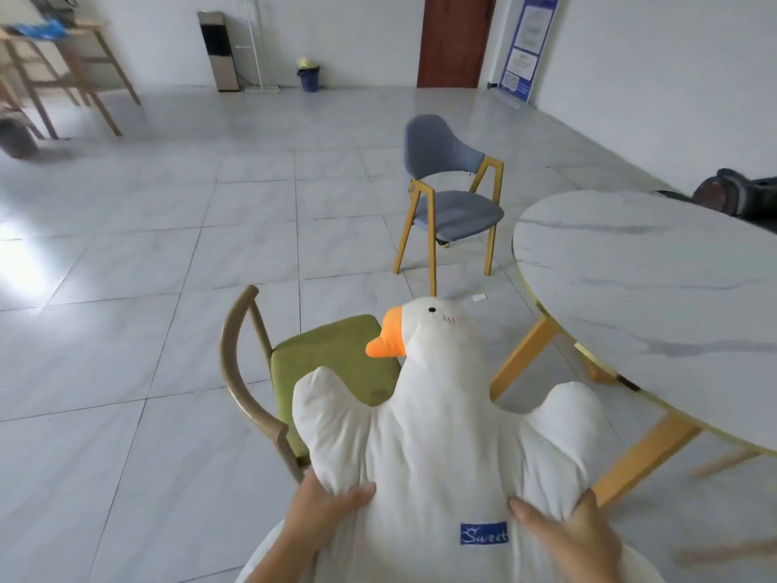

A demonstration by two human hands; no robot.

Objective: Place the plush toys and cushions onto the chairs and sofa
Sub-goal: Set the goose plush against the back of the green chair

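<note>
Floor (126,330): pale tiles (glossy), bearing green chair (332,359), blue chair (450,204), blue bin (310,79).
Tabletop (651,279): white marble.

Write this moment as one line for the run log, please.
held: white plush goose with orange beak | left hand: grips it | right hand: grips it | below: green-cushioned wooden chair | step: not yet placed

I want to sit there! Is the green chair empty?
Almost: only the goose plush, gripped by both hands, overlaps the green chair seat.
</note>
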